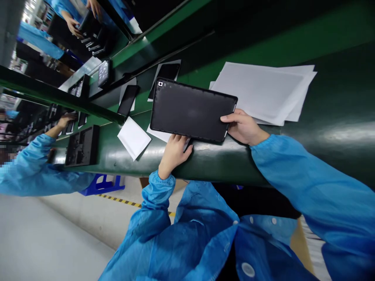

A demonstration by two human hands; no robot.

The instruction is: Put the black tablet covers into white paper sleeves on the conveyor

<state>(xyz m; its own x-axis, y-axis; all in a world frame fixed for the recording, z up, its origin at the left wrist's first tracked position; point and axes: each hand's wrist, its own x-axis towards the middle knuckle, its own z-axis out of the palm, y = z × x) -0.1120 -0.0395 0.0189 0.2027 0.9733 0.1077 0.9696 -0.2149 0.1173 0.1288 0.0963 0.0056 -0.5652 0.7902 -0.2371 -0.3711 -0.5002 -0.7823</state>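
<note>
My right hand (243, 127) grips the right end of a black tablet back cover (193, 111), thumb on top and fingers beneath. The cover is tilted above the bench, its inner side facing me, with a small square camera opening at the upper left corner. By its near edge lies my left hand (174, 154), thumb spread and fingers stretched forward. The cover hides those fingertips. Under the cover and left hand, part of a white sheet (161, 134) shows on the green work surface (211, 160).
White sheets (260, 91) lie stacked at the right, a folded white sheet (134, 138) at the left. Dark phone-like devices (128, 99) rest on paper behind. A green bar (61, 97) crosses the left side. Near a black tray (82, 146) reaches a co-worker's arm (32, 160).
</note>
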